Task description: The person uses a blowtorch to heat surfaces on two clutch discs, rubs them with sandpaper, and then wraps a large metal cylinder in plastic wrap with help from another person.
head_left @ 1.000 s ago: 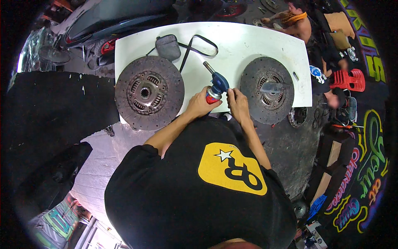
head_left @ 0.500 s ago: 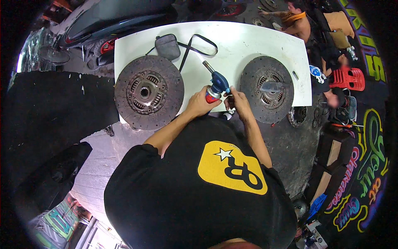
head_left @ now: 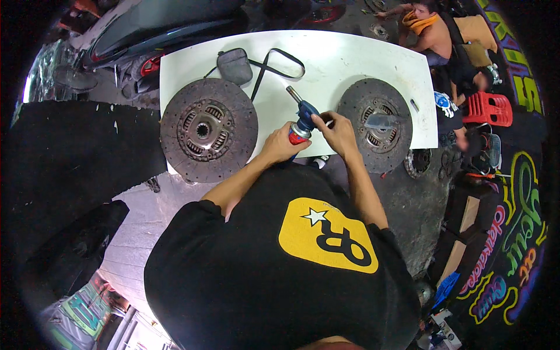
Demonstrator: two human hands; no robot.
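My left hand [head_left: 280, 146] is closed round the red canister of a blue-headed blow torch [head_left: 305, 116], angled up over the white tabletop [head_left: 315, 49]. My right hand [head_left: 337, 131] is at the torch head, thumb on it and fingers curled. A faint pale streak shows beyond the metal nozzle. A worn clutch disc [head_left: 198, 154] lies to the left of my hands, another [head_left: 388, 149] to the right, with a translucent flat piece [head_left: 382, 122] across its hub. A grey pouch [head_left: 234, 67] with a black strap lies behind the torch.
A dark vehicle [head_left: 157, 26] stands beyond the table. A co-worker [head_left: 431, 38] crouches at the back right; another in black is lower down, near red plastic chairs [head_left: 490, 111]. Round metal parts [head_left: 417, 163] lie on the floor beside the table; black boxes [head_left: 469, 213] stand at the right.
My right hand has moved up, bringing its thumb onto the upper torch head. The torch stays nearly in place. The co-worker at the back right has shifted and turned.
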